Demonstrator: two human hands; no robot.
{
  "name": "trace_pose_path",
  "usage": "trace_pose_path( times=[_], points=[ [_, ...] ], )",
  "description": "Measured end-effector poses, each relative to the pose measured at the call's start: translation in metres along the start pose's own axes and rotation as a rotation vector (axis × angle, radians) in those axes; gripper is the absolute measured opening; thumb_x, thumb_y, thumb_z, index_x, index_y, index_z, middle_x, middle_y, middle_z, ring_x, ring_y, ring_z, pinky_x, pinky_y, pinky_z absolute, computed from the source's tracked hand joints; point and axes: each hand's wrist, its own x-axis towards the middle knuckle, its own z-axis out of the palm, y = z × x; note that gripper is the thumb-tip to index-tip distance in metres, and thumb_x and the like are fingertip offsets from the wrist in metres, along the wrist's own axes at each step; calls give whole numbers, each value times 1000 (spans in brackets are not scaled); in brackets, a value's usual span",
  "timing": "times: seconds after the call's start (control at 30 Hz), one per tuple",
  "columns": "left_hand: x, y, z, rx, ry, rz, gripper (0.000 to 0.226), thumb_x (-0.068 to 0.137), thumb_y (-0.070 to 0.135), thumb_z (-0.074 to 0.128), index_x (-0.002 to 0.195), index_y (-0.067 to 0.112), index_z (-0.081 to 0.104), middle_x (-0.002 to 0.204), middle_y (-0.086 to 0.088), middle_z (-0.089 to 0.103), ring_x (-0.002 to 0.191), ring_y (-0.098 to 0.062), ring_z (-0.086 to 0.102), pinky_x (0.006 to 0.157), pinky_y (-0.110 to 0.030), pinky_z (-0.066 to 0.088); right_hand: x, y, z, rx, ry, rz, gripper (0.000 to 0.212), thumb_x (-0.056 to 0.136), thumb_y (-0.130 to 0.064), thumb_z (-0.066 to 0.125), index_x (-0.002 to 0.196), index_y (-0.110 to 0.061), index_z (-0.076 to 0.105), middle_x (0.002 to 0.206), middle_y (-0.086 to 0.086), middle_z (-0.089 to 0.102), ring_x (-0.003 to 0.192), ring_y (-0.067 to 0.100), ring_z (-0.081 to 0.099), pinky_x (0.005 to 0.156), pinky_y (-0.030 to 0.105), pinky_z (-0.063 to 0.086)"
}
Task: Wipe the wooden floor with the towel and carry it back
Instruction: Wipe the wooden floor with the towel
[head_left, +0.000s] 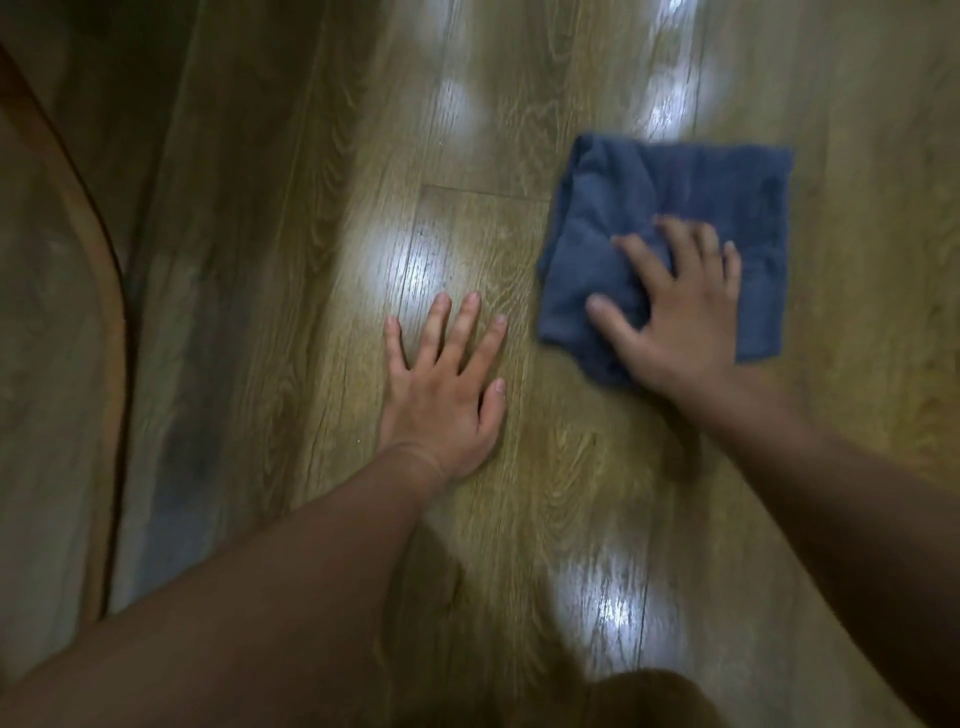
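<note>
A folded blue towel (727, 197) lies flat on the wooden floor (519, 493) at the upper right. My right hand (675, 312) presses down on its near half, fingers spread and slightly bunching the cloth near the thumb. My left hand (447, 384) rests flat on the bare floor to the left of the towel, fingers straight and spread, holding nothing. The towel and right hand look a little blurred.
A curved wooden edge (104, 291) of some furniture runs down the left side, with a darker strip of floor beside it. Bright light reflections shine on the planks. My knee (654, 701) shows at the bottom edge.
</note>
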Motion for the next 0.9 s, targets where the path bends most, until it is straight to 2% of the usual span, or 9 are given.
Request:
trace_pose_path(
  times=[0.2,0.33,0.43,0.5,0.63,0.7,0.77,0.8,0.9],
  points=[
    [0,-1,2,-2,14,16,64,97,49,21,158,30,16,168,-1,6,155,-27,2,118,-66,1,-191,-27,3,51,-117,-212,59,74,-64,63,123,-31,61,139,11,56,134,40,45,112,66,25],
    [0,-1,2,-2,8,10,64,98,49,23,158,30,18,168,-1,5,155,-27,1,118,-66,2,-98,-16,6,-7,-58,-193,75,72,-70,58,138,-36,53,148,11,49,137,40,41,113,62,23],
    [0,0,2,-9,31,20,63,98,49,22,158,31,18,168,0,6,155,-25,-1,118,-66,1,20,-8,10,-66,-11,22,77,80,-74,40,150,-45,35,164,5,26,151,37,17,119,62,10],
    [-3,1,3,-37,64,10,62,98,49,24,158,32,19,168,1,7,155,-24,-1,118,-65,0,82,-10,11,-75,-41,58,75,83,-75,34,153,-47,25,167,2,15,154,36,5,120,64,3],
    [-2,-2,3,-47,62,11,61,99,49,23,157,32,21,168,3,9,155,-20,-1,119,-62,-2,97,-26,13,-65,-79,59,73,86,-75,30,152,-44,27,167,0,14,153,36,3,121,63,0],
    [-4,-1,-4,-341,158,-34,58,95,46,31,149,26,42,161,-1,31,152,-19,18,124,-52,4,55,-32,11,-92,-80,-23,74,85,-75,31,151,-42,31,166,1,18,153,36,8,121,62,3],
    [-11,-10,-19,-720,356,-185,53,91,39,42,134,14,58,148,-7,48,140,-21,40,121,-38,23,-18,-40,11,-73,-81,-161,72,83,-72,40,148,-42,41,163,2,27,151,38,16,119,63,10],
    [-19,-19,-24,-783,457,-251,48,90,34,46,129,11,61,144,-8,52,135,-22,46,117,-37,31,-65,-45,12,-28,-94,-253,71,81,-70,48,146,-40,46,162,3,31,150,39,19,117,65,14],
    [-67,-45,-20,-533,505,-403,40,91,32,47,123,15,64,140,-5,55,127,-25,51,110,-50,35,-207,-62,19,55,-238,-662,72,73,-69,64,139,-41,56,159,4,38,149,43,23,110,72,23]
  ],
)
